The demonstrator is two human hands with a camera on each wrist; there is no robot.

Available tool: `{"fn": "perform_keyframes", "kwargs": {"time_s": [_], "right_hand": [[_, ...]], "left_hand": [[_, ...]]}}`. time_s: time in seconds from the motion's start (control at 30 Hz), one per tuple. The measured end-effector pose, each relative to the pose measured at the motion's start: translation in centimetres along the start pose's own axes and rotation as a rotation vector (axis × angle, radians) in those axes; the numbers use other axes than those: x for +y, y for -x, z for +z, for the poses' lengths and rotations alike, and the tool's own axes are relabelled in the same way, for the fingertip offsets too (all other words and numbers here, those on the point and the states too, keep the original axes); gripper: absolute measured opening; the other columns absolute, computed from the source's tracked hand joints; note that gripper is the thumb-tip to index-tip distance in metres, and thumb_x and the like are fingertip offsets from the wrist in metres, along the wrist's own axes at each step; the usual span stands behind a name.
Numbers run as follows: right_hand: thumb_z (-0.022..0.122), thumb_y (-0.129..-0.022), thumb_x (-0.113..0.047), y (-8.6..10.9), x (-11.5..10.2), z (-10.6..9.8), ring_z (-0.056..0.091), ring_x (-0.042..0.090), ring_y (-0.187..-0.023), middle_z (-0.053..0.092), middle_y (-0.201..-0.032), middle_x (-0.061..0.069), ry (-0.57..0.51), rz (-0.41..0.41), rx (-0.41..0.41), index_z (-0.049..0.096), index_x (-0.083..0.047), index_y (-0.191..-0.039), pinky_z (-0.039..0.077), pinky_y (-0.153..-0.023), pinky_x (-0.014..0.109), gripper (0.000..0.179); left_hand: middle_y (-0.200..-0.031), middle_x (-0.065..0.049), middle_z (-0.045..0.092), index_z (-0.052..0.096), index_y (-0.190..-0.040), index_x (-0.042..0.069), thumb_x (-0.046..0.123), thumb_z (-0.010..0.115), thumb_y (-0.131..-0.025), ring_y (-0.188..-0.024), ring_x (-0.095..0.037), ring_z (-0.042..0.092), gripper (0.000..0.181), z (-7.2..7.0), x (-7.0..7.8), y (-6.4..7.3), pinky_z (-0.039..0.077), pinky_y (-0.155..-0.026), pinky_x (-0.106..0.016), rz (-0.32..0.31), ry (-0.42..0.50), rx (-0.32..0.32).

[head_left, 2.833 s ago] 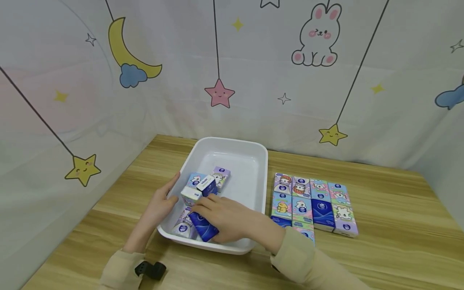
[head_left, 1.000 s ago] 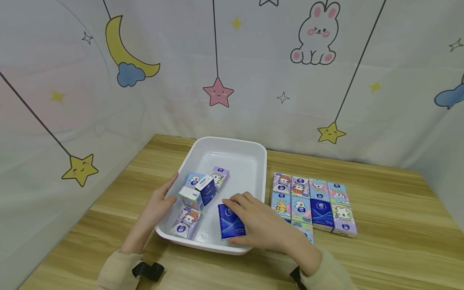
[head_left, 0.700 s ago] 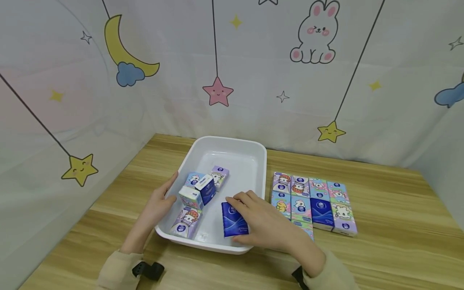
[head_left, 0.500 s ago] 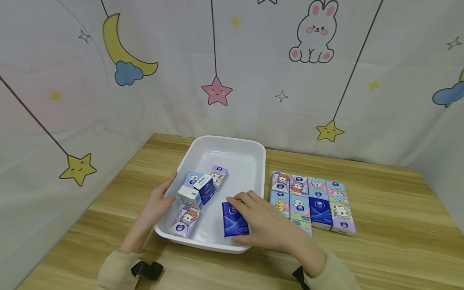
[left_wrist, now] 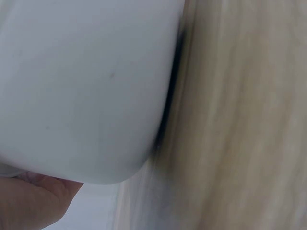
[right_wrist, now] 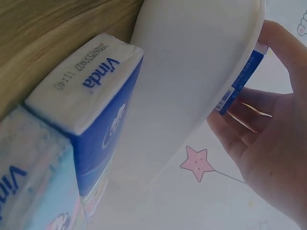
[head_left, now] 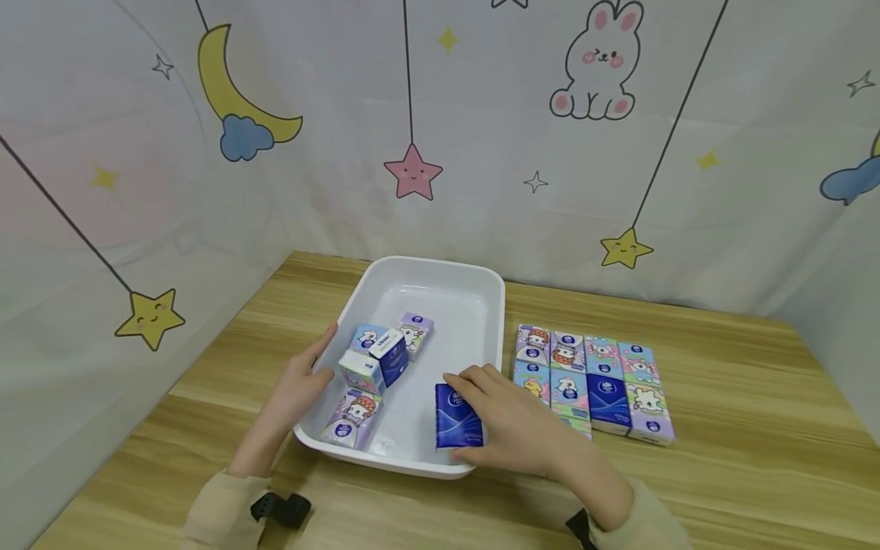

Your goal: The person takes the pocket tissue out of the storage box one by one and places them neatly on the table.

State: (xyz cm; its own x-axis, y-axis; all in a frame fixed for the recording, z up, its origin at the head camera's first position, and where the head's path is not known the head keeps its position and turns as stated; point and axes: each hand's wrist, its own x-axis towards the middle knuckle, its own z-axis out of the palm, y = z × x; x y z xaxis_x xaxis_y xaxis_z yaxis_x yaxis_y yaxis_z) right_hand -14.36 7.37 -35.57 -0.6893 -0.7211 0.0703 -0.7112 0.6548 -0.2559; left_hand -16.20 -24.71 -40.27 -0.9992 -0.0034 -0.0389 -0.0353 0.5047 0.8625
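Note:
A white plastic tray [head_left: 454,305] sits on the table. My left hand [head_left: 299,389] holds its left rim, thumb inside and fingers outside; in the left wrist view part of that hand [left_wrist: 41,201] shows at the tray's edge. My right hand [head_left: 516,420] grips a blue tissue pack [head_left: 456,420] by its ends, over the tray's front right part. In the right wrist view this pack shows at the rim, barcode outward. Inside, to the left, lie a purple pack [head_left: 352,418], a white-topped pack [head_left: 361,369], a blue pack on edge [head_left: 395,363] and others.
Right of the tray, several tissue packs lie in close rows, including a blue one [head_left: 608,401] and a purple-and-green one [head_left: 649,412]. In the right wrist view a Vinda pack [right_wrist: 84,86] stands near the tray's outer wall. A printed cloth [head_left: 481,191] hangs behind the wooden table.
My right hand has carried the blue tissue pack from the tray's front left, beside the purple pack, to its front right, straightening it. My left hand has stayed on the rim.

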Motion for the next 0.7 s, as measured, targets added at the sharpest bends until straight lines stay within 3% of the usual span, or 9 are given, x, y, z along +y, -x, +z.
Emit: {"fn": "perform_keyframes", "kwargs": {"time_s": [0.37,0.7], "right_hand": [[0.072,-0.075,-0.058,0.6,0.1,-0.5,0.049,0.01,-0.116,0.048,-0.136,-0.002,-0.011,0.037,0.048,0.04,-0.016,-0.146,0.052,-0.098,0.032,0.088],[0.074,-0.075,-0.054,0.9,0.7,-1.0,0.053,0.014,-0.115,0.051,-0.132,0.002,-0.016,0.004,0.084,0.042,-0.012,-0.144,0.053,-0.098,0.035,0.087]], "left_hand": [[-0.159,-0.017,0.019,0.02,-0.154,0.015,-0.002,0.044,-0.088,-0.143,-0.043,0.026,0.072,0.1,0.1,0.1,0.034,-0.11,-0.059,0.002,0.009,0.001],[-0.159,-0.017,0.018,0.019,-0.154,0.014,-0.001,0.042,-0.088,-0.143,-0.043,0.024,0.071,0.1,-0.2,0.0,0.031,-0.112,-0.06,0.009,0.011,0.003]]}}
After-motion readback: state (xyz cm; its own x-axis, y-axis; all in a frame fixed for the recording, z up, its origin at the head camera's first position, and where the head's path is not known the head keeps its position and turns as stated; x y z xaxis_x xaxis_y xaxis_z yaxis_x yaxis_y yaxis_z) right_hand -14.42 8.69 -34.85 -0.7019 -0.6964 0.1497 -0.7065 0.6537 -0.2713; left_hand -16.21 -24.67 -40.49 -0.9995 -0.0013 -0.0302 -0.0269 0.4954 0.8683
